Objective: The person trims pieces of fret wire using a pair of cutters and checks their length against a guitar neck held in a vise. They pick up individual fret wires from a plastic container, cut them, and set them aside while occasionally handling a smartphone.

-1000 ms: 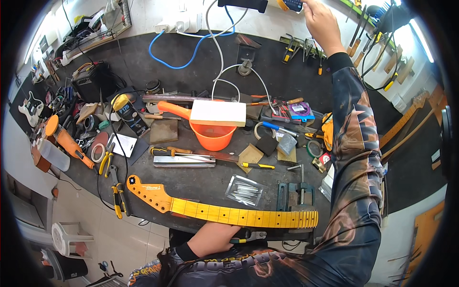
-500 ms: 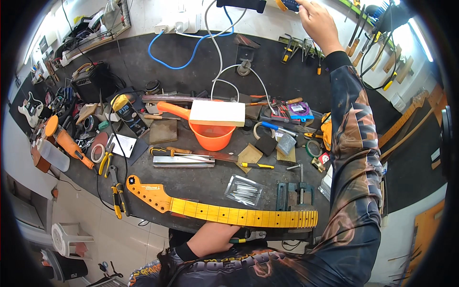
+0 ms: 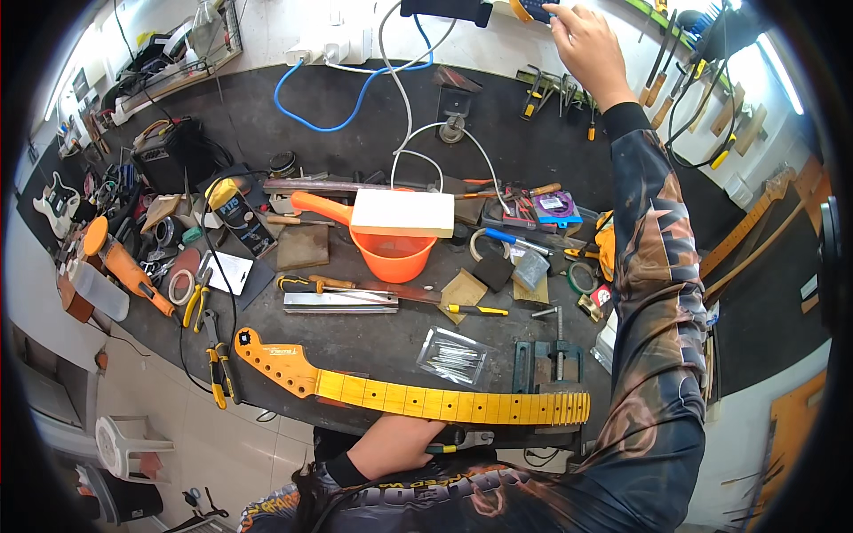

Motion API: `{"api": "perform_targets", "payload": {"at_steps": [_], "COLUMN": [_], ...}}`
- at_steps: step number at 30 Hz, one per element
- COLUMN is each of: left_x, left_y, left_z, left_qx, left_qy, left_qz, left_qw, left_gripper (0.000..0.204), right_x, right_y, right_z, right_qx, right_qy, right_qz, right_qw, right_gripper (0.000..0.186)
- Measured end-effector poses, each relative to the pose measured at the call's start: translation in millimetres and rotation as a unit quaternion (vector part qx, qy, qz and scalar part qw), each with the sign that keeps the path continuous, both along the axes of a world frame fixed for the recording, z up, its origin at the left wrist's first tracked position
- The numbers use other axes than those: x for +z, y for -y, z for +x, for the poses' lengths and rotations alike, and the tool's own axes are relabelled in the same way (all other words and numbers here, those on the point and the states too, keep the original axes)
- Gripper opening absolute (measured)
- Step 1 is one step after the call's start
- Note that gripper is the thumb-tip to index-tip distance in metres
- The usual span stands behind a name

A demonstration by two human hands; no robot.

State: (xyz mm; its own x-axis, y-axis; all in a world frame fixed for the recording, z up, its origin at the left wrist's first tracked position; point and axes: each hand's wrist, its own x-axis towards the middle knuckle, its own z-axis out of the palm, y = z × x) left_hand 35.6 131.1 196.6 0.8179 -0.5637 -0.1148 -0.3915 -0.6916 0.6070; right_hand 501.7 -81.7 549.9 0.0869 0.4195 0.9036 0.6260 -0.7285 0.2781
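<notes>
My right hand [image 3: 591, 55] is raised at the top, one finger stretched to the edge of a small dark device with an orange side [image 3: 537, 10]. It touches the device rather than gripping it. My left hand [image 3: 395, 441] is low at the front, under a yellow guitar neck [image 3: 418, 399], its fingers hidden. Beside that hand are cutting pliers [image 3: 475, 439] with green and yellow handles; whether the hand grips them or the neck is unclear. The neck lies across the bench's front edge, headstock to the left, fret wires sticking up at its right end.
A bench vise [image 3: 548, 362] stands behind the neck's right end, with a clear bag of fret wire pieces [image 3: 452, 357] left of it. An orange dipper [image 3: 395, 258] bears a white block [image 3: 404, 211]. Two yellow-handled pliers [image 3: 219, 369] lie left of the headstock.
My right hand has shifted slightly left and down, its finger now over the device's edge. My left hand and the guitar neck stay in place.
</notes>
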Motion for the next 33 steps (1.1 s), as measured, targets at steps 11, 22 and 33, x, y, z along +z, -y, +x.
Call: {"api": "perform_targets", "payload": {"at_steps": [11,22,33], "left_x": [1,6,3], "left_y": [-1,-2,-1], "left_z": [-1,0,-1], "left_qx": [-0.003,-0.001,0.000], "left_qy": [0.009,0.070,0.054], "left_qz": [0.000,-0.012,-0.018], "left_qw": [1.000,0.997,0.998], "left_gripper": [0.076,0.075,0.072], "right_x": [-2,-1,0], "right_y": [0,-1,-7], "right_z": [1,6,8], "right_qx": [-0.010,-0.011,-0.021], "right_qy": [-0.001,0.005,0.009], "right_qz": [-0.027,-0.016,-0.013], "right_qw": [1.000,1.000,1.000], "right_gripper": [0.025,0.025,0.025]}}
